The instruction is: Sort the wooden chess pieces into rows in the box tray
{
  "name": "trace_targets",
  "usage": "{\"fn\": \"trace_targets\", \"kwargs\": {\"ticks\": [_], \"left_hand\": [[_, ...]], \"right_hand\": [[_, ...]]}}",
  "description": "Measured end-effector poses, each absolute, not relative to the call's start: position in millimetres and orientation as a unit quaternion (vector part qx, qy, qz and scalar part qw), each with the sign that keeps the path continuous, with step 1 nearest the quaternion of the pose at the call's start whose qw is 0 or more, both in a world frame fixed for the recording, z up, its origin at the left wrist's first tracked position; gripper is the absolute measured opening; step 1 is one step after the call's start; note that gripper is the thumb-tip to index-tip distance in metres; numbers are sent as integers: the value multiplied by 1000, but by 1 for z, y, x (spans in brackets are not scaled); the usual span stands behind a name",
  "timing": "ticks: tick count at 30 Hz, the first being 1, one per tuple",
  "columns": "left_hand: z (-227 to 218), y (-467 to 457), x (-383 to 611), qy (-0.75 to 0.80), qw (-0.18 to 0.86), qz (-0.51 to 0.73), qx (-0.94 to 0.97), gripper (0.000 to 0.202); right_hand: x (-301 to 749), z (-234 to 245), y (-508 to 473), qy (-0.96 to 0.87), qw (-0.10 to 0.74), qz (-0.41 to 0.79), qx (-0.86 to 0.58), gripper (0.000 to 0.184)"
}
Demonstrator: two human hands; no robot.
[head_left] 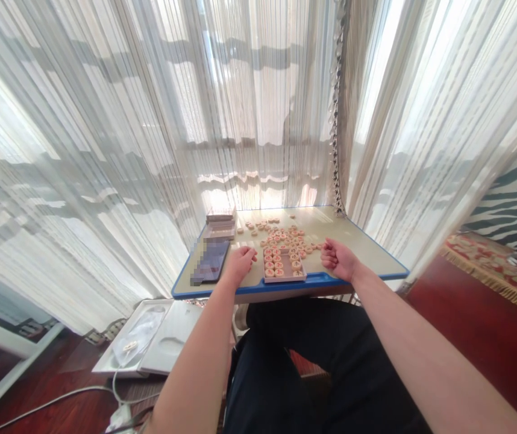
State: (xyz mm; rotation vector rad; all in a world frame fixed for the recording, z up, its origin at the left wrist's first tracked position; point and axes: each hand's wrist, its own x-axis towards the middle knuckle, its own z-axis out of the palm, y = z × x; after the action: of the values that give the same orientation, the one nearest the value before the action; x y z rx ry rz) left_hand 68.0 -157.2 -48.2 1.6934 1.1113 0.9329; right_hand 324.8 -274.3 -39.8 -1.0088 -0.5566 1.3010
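Observation:
A shallow open box (284, 279) at the table's near edge holds round Chinese chess pieces (278, 265) in columns, two at its left and one at its right, with bare floor between. Just left of the box, my left hand (240, 265) has its fingers curled in; whatever they hold, if anything, is too small to make out. To the right of the box, my right hand (338, 258) is closed like a fist, its fingertips close to some loose pieces. What lies inside that fist is hidden. Loose Chinese chess pieces (291, 236) are scattered beyond the box.
A dark tablet (213, 262) lies at the table's left, with another shallow box (221, 229) behind it. The blue-edged table (358, 241) stands against sheer curtains (263, 120). On the floor at left are an open white box (147, 337) and cables (82, 390).

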Motion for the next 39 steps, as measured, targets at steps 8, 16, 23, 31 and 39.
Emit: {"fn": "trace_targets", "kwargs": {"ticks": [8, 16, 23, 31, 39], "left_hand": [[-45, -165, 66, 424, 444, 394, 684, 28], [-41, -161, 70, 470, 374, 340, 723, 31], [-18, -134, 80, 477, 385, 346, 710, 38], [22, -84, 140, 387, 254, 445, 766, 31], [15, -65, 162, 415, 155, 375, 814, 28]], "right_hand": [[324, -47, -270, -237, 685, 569, -389, 24], [327, -41, -268, -240, 660, 605, -375, 22], [320, -45, -272, -270, 706, 529, -386, 15], [329, 13, -219, -497, 574, 328, -562, 26], [371, -20, -140, -621, 471, -25, -626, 27]]}}
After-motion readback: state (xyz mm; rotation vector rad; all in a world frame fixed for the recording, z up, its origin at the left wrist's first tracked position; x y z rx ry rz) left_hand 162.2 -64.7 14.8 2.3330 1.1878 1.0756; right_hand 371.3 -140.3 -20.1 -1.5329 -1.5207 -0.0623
